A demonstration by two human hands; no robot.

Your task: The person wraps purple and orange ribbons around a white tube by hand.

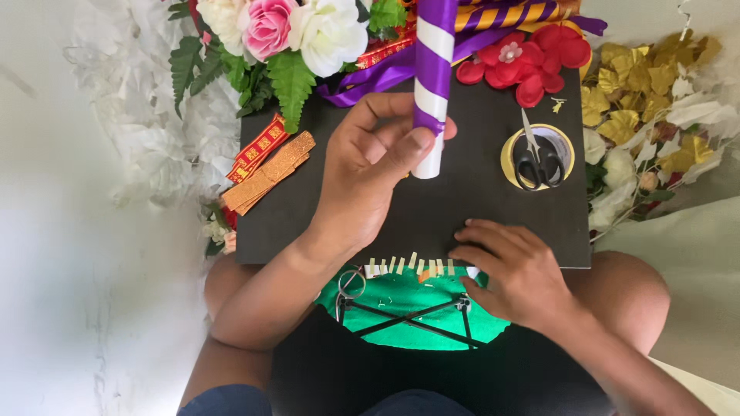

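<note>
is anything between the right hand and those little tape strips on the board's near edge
Nothing visible. The right hand rests on the black board, fingertips right beside the tape strips. The left hand holds the purple-striped tube farther up.

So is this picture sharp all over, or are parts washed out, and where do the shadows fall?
Head view: the left hand holding the purple-and-white striped tube and the scissors on the black board look sharp; the white feathers on the left are overexposed and lose detail; light is soft and even, with only faint shadows under the right hand.
</note>
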